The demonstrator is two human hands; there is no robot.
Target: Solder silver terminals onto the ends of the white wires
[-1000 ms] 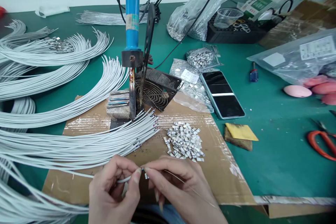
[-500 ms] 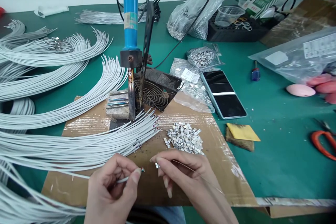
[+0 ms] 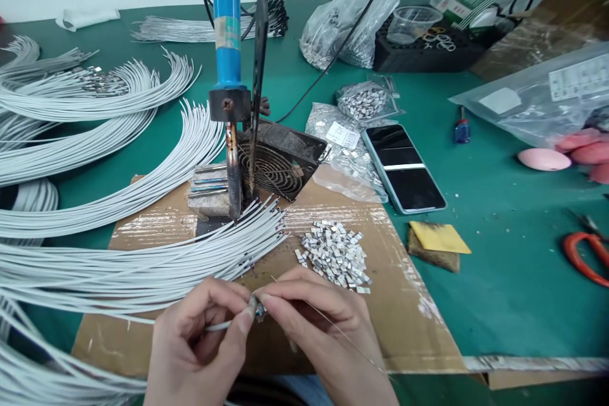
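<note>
Left hand (image 3: 202,336) pinching white cable (image 3: 217,326) | right hand (image 3: 323,323) apparently gripping metal clip (image 3: 260,310) | clip between the hands

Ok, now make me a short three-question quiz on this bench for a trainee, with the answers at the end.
1. True or false: the left hand holds a white cable.

2. Which of these lies on the cardboard sheet?
A) the screwdriver
B) the heap of small metal terminals
C) the clear plastic cup

3. Fill in the missing colour: the handle of the soldering iron is ____.

Key: 1 true; 2 B; 3 blue.
</note>
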